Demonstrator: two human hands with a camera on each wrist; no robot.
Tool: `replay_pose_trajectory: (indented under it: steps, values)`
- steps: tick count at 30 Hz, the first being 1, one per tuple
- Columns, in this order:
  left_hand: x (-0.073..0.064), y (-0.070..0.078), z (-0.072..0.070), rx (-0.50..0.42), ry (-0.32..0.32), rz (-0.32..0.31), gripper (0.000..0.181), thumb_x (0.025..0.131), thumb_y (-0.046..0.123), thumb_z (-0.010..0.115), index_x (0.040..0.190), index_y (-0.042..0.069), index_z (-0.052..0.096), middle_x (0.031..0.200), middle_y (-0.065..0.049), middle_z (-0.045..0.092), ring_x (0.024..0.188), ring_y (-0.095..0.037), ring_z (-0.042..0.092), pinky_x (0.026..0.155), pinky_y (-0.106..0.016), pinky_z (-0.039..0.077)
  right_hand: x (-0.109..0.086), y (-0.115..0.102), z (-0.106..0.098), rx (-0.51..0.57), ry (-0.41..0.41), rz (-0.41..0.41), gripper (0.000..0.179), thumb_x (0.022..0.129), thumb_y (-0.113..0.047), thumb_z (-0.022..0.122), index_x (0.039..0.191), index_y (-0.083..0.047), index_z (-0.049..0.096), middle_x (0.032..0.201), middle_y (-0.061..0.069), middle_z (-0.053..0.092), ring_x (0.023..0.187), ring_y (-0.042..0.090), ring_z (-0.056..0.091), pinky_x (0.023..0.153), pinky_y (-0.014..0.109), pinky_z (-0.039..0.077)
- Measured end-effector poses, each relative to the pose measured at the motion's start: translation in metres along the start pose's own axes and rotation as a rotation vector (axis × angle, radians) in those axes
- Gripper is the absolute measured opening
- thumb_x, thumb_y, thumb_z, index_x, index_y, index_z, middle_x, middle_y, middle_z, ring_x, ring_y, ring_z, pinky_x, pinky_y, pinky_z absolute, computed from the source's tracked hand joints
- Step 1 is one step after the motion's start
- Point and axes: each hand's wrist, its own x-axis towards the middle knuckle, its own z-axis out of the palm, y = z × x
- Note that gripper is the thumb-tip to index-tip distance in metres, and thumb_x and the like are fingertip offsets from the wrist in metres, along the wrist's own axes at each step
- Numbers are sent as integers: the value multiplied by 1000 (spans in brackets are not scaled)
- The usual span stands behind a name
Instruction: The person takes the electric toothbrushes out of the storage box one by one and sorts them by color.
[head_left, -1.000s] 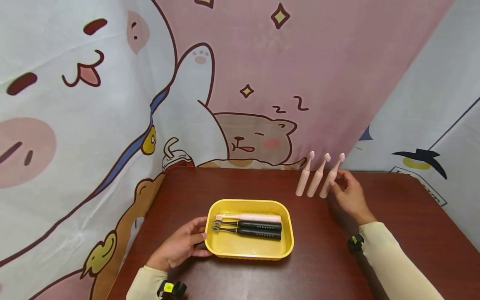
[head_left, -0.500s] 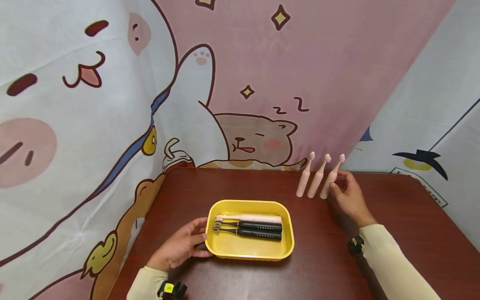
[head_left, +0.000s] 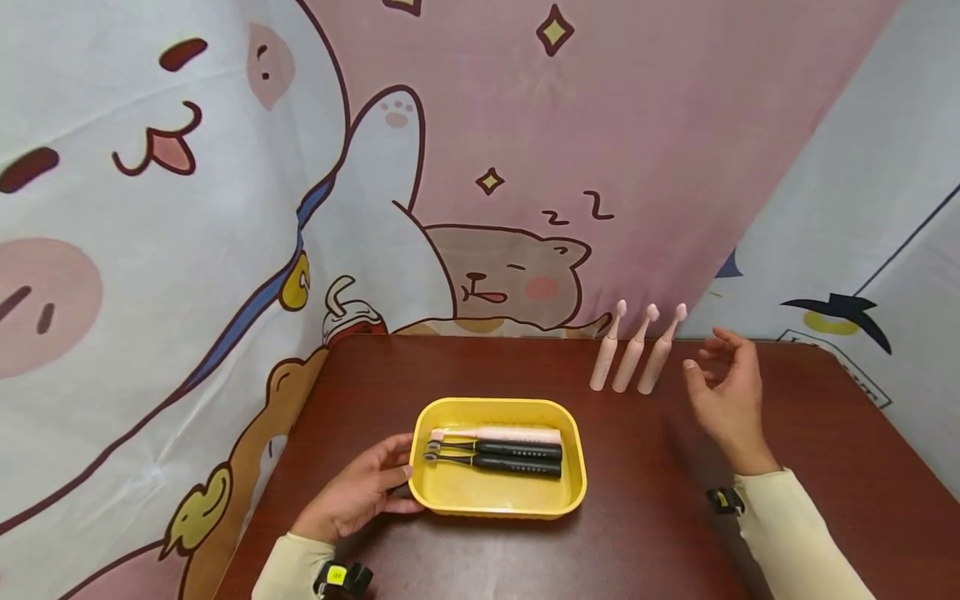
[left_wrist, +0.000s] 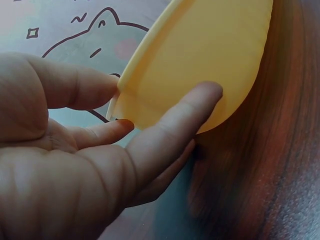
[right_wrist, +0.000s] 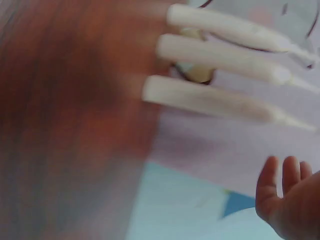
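Note:
On the table, my left hand [head_left: 360, 492] rests its fingertips on the left end of a yellow plastic tray [head_left: 498, 402]. The left wrist view shows one finger at the rim and another lying along the outer wall. Inside the tray lie one pink electric toothbrush [head_left: 517, 435] and two black electric toothbrushes [head_left: 522, 467], side by side with heads to the left. Three pink electric toothbrushes [head_left: 629, 365] stand upright in a row farther back. Right of them, apart from the rightmost one [head_left: 657, 365], my right hand [head_left: 731, 400] hovers with loosely bent fingers and nothing held.
The dark red-brown wooden table [head_left: 495, 567] reaches back to a cloth backdrop [head_left: 675, 150] with cartoon animals. The backdrop also runs along the table's left side. A dark device is strapped to each wrist.
My right hand has let go of the rightmost standing toothbrush and moved off to the right. The toothbrush stays upright. My left hand and the tray stay put.

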Motion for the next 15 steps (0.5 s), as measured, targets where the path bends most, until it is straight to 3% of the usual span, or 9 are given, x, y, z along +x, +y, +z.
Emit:
replay_pose_trajectory:
  steps: [5,9,15]
  values:
    - [-1,0,0,5,14,2,58,103,5,45,155,4,18,151,-31,28,120,-39,58,85,-53,58,-5,-41,-1,28,0,-177,69,80,5,72,142,-10,46,128,13,54,108,12,57,84,7,47]
    - [-1,-1,0,4,13,-2,58,103,6,45,155,4,18,151,-31,28,120,-39,58,86,-52,58,-11,-67,4,49,-80,-298,68,76,8,73,139,-4,50,124,17,55,108,19,56,84,8,49]
    - [-1,0,3,4,15,-1,58,103,6,45,155,4,18,151,-32,26,120,-39,58,86,-53,57,-24,-99,21,18,-239,-433,59,75,1,75,132,-5,57,117,9,58,91,12,55,75,11,49]
